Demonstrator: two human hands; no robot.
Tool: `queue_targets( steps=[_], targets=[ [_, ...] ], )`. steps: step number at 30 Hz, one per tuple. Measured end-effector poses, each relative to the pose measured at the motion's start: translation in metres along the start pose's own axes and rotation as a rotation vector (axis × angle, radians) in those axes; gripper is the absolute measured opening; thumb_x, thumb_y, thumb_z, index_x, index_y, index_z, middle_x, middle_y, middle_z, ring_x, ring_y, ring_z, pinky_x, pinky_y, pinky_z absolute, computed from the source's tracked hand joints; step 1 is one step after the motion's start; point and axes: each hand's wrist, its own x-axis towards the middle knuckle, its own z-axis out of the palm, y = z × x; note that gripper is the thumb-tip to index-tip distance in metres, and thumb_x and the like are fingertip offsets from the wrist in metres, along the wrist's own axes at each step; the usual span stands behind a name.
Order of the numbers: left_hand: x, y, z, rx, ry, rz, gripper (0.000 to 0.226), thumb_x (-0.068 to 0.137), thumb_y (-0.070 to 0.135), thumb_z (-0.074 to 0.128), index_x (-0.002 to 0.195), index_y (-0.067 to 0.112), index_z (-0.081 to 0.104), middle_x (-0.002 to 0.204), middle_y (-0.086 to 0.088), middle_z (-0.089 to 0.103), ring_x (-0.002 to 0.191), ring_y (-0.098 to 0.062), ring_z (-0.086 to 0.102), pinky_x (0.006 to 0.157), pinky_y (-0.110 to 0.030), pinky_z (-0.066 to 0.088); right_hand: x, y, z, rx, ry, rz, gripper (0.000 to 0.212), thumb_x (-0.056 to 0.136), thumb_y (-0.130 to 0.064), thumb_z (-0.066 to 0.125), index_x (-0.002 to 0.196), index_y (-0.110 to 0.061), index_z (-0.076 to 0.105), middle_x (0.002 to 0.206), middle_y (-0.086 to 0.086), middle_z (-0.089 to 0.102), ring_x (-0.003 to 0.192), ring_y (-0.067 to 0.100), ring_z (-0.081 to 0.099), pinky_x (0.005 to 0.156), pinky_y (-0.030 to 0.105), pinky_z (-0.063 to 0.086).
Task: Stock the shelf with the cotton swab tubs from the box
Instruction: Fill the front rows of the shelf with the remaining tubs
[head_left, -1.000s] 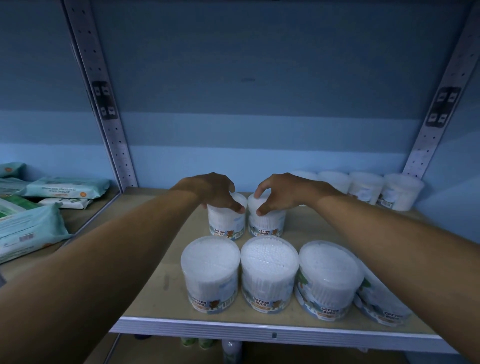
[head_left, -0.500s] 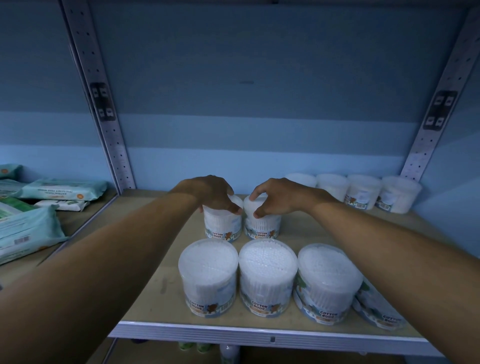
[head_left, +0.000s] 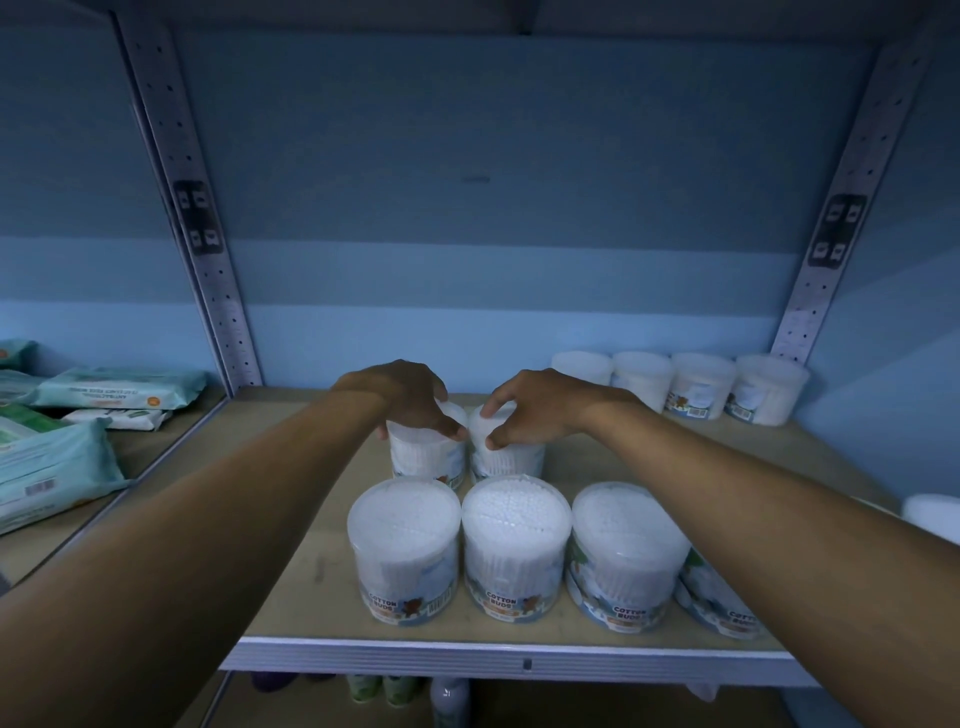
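Left hand (head_left: 410, 397) curled over the lid of a cotton bud tub (head_left: 427, 453) on the wooden shelf (head_left: 311, 566), right hand (head_left: 530, 410) gripping the touching neighbour tub (head_left: 506, 460), both behind the front row of tubs (head_left: 514, 545)

"COTTON BUDS" is printed on the labels of the near-row tubs (head_left: 404, 551); the print on the wipe packs (head_left: 119, 387) at left cannot be read.
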Motion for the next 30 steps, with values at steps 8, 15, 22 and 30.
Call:
queue_targets(
  steps=[8,15,22,30],
  targets=[
    [-0.017,-0.001,-0.002,0.004,-0.042,-0.029,0.087,0.067,0.067,0.074,0.142,0.031,0.049,0.143,0.0,0.049,0.098,-0.028,0.068,0.074,-0.031,0.062,-0.02,-0.013,-0.004,-0.042,-0.031,0.009,0.039,0.094,-0.045,0.058,0.132,-0.037,0.063,0.148,-0.013,0.05,0.134,0.014,0.048,0.106,0.027,0.04],
    [-0.03,-0.001,0.0,-0.011,-0.059,-0.054,0.087,0.071,0.066,0.072,0.145,0.028,0.045,0.146,-0.002,0.045,0.107,-0.031,0.064,0.078,-0.034,0.061,-0.027,-0.018,-0.001,-0.031,-0.062,0.039,0.039,0.095,-0.038,0.055,0.133,-0.042,0.06,0.149,-0.015,0.047,0.134,0.013,0.047,0.106,0.026,0.04],
    [-0.035,-0.003,0.003,0.004,-0.063,-0.063,0.075,0.082,0.059,0.066,0.147,0.03,0.043,0.148,-0.005,0.043,0.093,-0.03,0.069,0.08,-0.033,0.061,-0.035,-0.019,0.0,-0.025,-0.072,0.036,0.042,0.092,-0.039,0.058,0.133,-0.044,0.059,0.147,-0.015,0.049,0.131,0.013,0.049,0.093,0.024,0.039],
    [-0.039,-0.006,0.004,0.019,-0.065,-0.057,0.075,0.08,0.062,0.065,0.146,0.035,0.043,0.146,-0.005,0.045,0.089,-0.028,0.07,0.074,-0.03,0.06,-0.041,-0.022,-0.001,-0.042,-0.096,0.043,0.046,0.091,-0.044,0.058,0.137,-0.044,0.055,0.151,-0.014,0.046,0.134,0.014,0.047,0.092,0.024,0.036]
  ],
)
